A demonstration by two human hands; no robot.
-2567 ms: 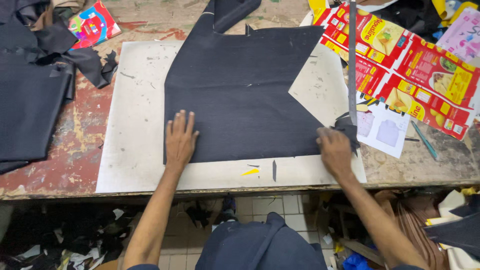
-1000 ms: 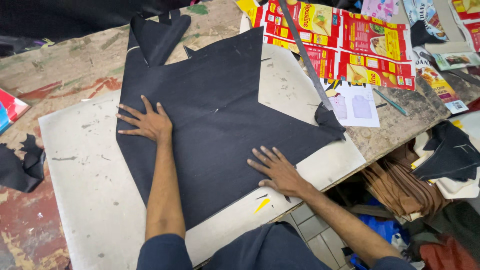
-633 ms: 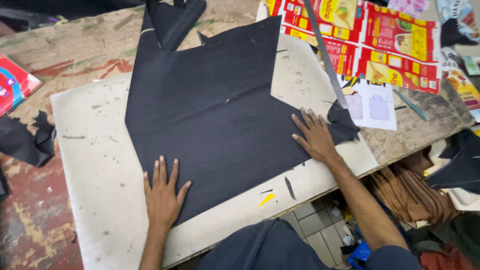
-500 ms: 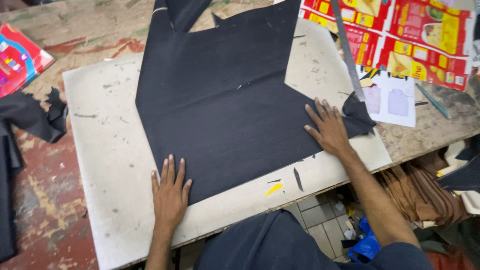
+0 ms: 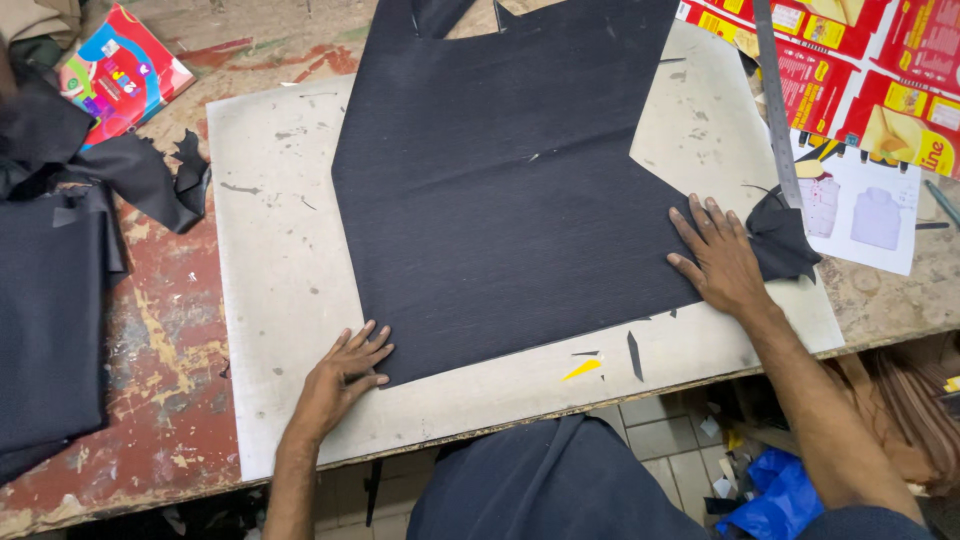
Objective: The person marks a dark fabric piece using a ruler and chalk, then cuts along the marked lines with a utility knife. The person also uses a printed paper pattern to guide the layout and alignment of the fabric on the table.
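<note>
At the far left, a stack of dark fabric pieces (image 5: 45,330) lies on the worn, red-painted wooden table (image 5: 160,390), with a colourful printed packet (image 5: 122,72) above it near the table's back edge. A crumpled black fabric scrap (image 5: 150,175) rests just beside the left edge of the pale cutting board (image 5: 280,290).

The left hand (image 5: 340,382) lies flat on that board, fingers spread and extended, fingertips touching the lower left corner of the cut black fabric panel (image 5: 510,190); it grips nothing. The panel lies flat across the middle of the board, its upper part running out of view at the top.

Below the panel's lower edge, a small yellow sliver (image 5: 582,369) and a thin dark offcut (image 5: 634,355) sit on the bare board.

The right hand (image 5: 720,258) presses palm-down on the panel's lower right corner, fingers open and splayed, holding nothing. Just beside it lies a small black scrap (image 5: 782,240). A metal ruler (image 5: 775,100) runs along the board's right side, near a white sheet with garment drawings (image 5: 860,215) and red-and-yellow printed packaging (image 5: 870,80).
</note>
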